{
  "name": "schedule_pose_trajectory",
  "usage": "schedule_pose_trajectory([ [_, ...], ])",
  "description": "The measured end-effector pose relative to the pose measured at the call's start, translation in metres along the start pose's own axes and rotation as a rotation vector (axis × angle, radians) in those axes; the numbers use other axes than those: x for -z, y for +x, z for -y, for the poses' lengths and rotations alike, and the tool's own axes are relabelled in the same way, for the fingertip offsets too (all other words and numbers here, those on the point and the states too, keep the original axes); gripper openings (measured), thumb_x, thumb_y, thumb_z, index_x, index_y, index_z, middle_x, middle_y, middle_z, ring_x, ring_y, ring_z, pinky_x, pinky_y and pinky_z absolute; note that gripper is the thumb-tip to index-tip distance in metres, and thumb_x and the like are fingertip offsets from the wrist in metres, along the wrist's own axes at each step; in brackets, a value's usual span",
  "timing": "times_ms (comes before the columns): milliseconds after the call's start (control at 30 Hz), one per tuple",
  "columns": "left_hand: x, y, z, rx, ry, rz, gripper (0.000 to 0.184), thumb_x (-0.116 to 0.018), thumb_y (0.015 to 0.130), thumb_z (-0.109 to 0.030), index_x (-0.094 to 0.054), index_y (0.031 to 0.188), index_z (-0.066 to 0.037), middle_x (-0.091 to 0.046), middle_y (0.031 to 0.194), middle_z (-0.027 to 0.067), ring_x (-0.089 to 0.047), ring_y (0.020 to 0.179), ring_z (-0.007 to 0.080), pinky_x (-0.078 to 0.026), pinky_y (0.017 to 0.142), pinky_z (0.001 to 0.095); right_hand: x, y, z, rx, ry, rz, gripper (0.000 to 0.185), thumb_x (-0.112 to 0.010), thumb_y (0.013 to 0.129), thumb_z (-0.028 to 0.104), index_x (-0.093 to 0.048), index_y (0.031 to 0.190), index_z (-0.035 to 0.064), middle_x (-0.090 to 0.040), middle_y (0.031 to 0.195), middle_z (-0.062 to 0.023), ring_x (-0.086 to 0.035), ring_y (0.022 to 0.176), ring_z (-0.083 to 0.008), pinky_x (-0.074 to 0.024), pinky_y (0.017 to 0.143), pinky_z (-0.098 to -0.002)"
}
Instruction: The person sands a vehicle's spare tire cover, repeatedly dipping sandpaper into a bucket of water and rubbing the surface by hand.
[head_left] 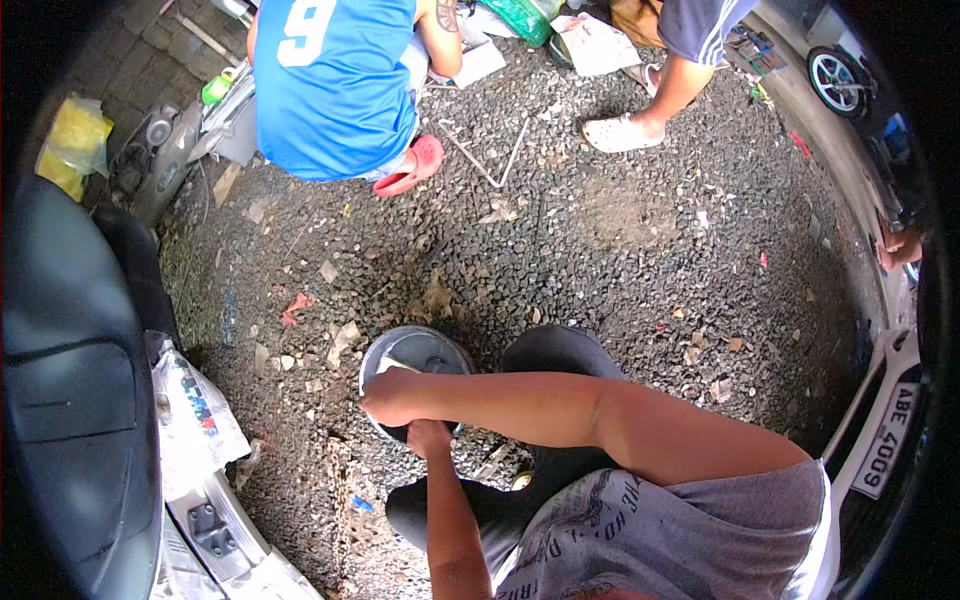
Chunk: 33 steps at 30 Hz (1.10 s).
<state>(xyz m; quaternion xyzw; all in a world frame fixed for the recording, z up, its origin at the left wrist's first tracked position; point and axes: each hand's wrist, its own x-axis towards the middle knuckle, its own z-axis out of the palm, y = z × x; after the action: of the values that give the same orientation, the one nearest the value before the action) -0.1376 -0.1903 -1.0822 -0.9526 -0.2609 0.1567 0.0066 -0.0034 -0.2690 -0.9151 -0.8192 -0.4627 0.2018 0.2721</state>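
A round grey bucket [462, 357] stands on the gravel in front of my knees, with what looks like liquid inside. Both my hands are over it, close together and closed. My right hand [392, 396] is a fist above the left part of the opening. Just behind it shows a small whitish patch [402, 364], too little of it to name. Below and to the right, my left hand [430, 438] is curled at the near rim, touching or almost touching the right one. Whatever lies between the fingers is hidden.
Gravel [560, 260] with scraps of litter surrounds the bucket. A black seat [75, 400] and plastic-wrapped parts [200, 420] are at left. A person in a blue jersey [325, 100] crouches ahead; another person's leg [680, 100] is beside. A plate-bearing vehicle part [885, 430] is at right.
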Motion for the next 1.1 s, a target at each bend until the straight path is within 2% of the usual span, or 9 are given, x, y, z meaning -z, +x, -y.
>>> schedule_pose_trajectory([
  [367, 0.005, -0.003, 0.000, -0.041, -0.010, 0.013, 0.044, -0.055, 0.094, -0.041, -0.070, 0.090, 0.000, -0.072, 0.098, 0.0189, -0.072, 0.089, 0.0313, -0.057, 0.077, 0.0436, 0.003, -0.004, -0.001, 0.024, 0.028, -0.028, 0.019, -0.064, 0.076, 0.011, -0.075, 0.089, 0.0033, -0.073, 0.092, -0.0155, -0.072, 0.087, -0.0349, -0.0580, 0.070, -0.0469],
  [667, -0.019, 0.030, -0.001, -0.189, -0.013, 0.402, 0.039, -0.045, 0.100, -0.035, -0.063, 0.122, -0.008, -0.069, 0.111, 0.0199, -0.065, 0.110, 0.0382, -0.052, 0.090, 0.0487, 0.016, -0.002, -0.012, -0.044, 0.059, 0.082, 0.024, -0.060, 0.078, 0.011, -0.074, 0.094, 0.0006, -0.073, 0.094, -0.0191, -0.071, 0.091, -0.0380, -0.0570, 0.073, -0.0491],
  [700, -0.021, 0.036, -0.002, -0.230, -0.094, 0.479, 0.039, -0.043, 0.100, -0.026, -0.056, 0.132, -0.008, -0.066, 0.117, 0.0241, -0.062, 0.113, 0.0416, -0.049, 0.094, 0.0503, 0.030, -0.006, -0.013, -0.059, 0.050, 0.145, 0.031, -0.063, 0.090, 0.026, -0.071, 0.102, -0.0020, -0.071, 0.100, -0.0216, -0.070, 0.094, -0.0385, -0.0557, 0.079, -0.0490],
  [767, -0.117, 0.072, 0.034, -0.656, -0.315, 0.351, 0.044, -0.041, 0.098, -0.017, -0.049, 0.140, -0.009, -0.064, 0.119, 0.0263, -0.062, 0.111, 0.0436, -0.049, 0.094, 0.0495, 0.036, 0.003, -0.024, -0.095, 0.098, 0.195, 0.032, -0.062, 0.091, 0.027, -0.068, 0.102, -0.0027, -0.070, 0.093, -0.0217, -0.069, 0.087, -0.0381, -0.0553, 0.077, -0.0485],
  [833, -0.041, 0.057, 0.018, -0.475, -0.204, 0.459, 0.047, -0.040, 0.096, -0.011, -0.044, 0.143, -0.009, -0.064, 0.116, 0.0279, -0.062, 0.102, 0.0467, -0.049, 0.094, 0.0477, 0.029, 0.022, -0.041, -0.114, 0.099, 0.253, 0.032, -0.062, 0.092, 0.028, -0.065, 0.106, -0.0009, -0.069, 0.093, -0.0223, -0.067, 0.083, -0.0360, -0.0543, 0.076, -0.0470],
  [900, 0.019, 0.036, 0.027, -0.441, -0.455, 0.220, 0.048, -0.043, 0.096, -0.008, -0.042, 0.144, -0.009, -0.068, 0.105, 0.0234, -0.066, 0.095, 0.0379, -0.054, 0.086, 0.0464, 0.030, 0.026, -0.043, -0.256, 0.266, 0.248, 0.031, -0.059, 0.093, 0.026, -0.064, 0.111, 0.0014, -0.067, 0.098, -0.0241, -0.066, 0.084, -0.0348, -0.0531, 0.076, -0.0453],
  [967, 0.031, 0.037, 0.066, -0.256, -1.025, 0.444, 0.050, -0.043, 0.094, -0.005, -0.043, 0.144, -0.011, -0.065, 0.111, 0.0151, -0.066, 0.097, 0.0275, -0.059, 0.078, 0.0454, 0.019, 0.043, -0.058, -0.279, 0.190, 0.317, 0.034, -0.060, 0.090, 0.024, -0.062, 0.116, 0.0017, -0.066, 0.105, -0.0240, -0.067, 0.091, -0.0336, -0.0529, 0.079, -0.0463],
  [1033, 0.063, 0.025, 0.094, -0.036, -1.475, 0.419, 0.053, -0.040, 0.093, -0.003, -0.042, 0.145, -0.013, -0.056, 0.124, 0.0083, -0.062, 0.107, 0.0221, -0.062, 0.075, 0.0443, -0.002, 0.053, -0.076, -0.190, 0.026, 0.171, 0.033, -0.062, 0.087, 0.021, -0.063, 0.113, 0.0002, -0.068, 0.105, -0.0218, -0.069, 0.095, -0.0325, -0.0537, 0.080, -0.0467],
  [1100, 0.092, -0.002, 0.130, -0.043, -1.609, 0.364, 0.055, -0.038, 0.090, -0.002, -0.042, 0.145, -0.011, -0.050, 0.137, 0.0081, -0.060, 0.112, 0.0229, -0.061, 0.081, 0.0420, -0.022, 0.066, -0.093, -0.357, -0.080, 0.185, 0.054, -0.068, 0.085, 0.025, -0.053, 0.133, 0.0027, -0.060, 0.129, -0.0198, -0.061, 0.116, -0.0351, -0.0515, 0.093, -0.0491],
])
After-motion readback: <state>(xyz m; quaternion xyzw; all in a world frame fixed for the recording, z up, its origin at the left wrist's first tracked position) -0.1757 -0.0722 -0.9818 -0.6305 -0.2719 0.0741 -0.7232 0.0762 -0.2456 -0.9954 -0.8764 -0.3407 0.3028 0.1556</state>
